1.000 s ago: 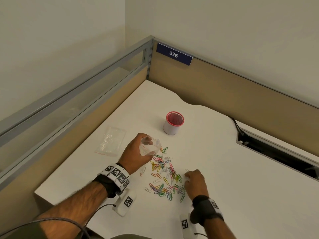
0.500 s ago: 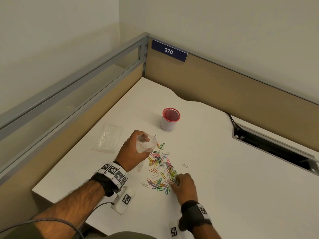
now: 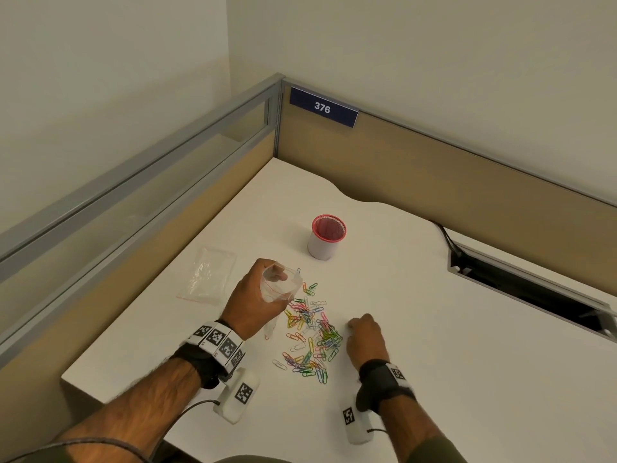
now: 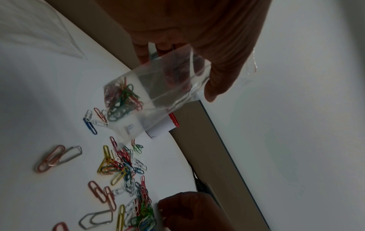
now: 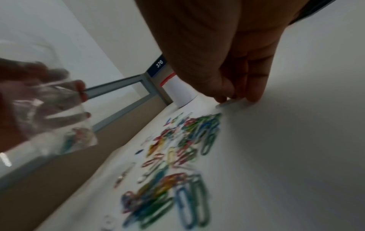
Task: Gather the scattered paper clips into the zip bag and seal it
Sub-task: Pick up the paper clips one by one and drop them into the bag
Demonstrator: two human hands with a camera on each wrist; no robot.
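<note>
My left hand (image 3: 277,284) grips a small clear zip bag (image 3: 282,289) and holds its mouth open just above the desk, left of the clips. Several coloured clips sit in the bag's bottom (image 4: 122,100). A pile of coloured paper clips (image 3: 312,332) lies scattered on the white desk (image 3: 434,362) between my hands. My right hand (image 3: 350,325) is at the pile's right edge, fingers curled down. Its fingertips (image 5: 252,96) pinch a lone white paper clip (image 5: 229,102) that lies on the desk. The bag (image 5: 49,118) shows blurred in the right wrist view.
A white cup with a red rim (image 3: 326,237) stands behind the clips. A spare clear zip bag (image 3: 208,275) lies flat at the left. A cable slot (image 3: 534,295) opens at the right. Partition walls (image 3: 434,168) close the back and left; the desk edge runs near my left forearm.
My right hand swept clips leftward into the pile, then moved right and forward onto the stray white clip. My left hand has kept hold of the bag in about the same place.
</note>
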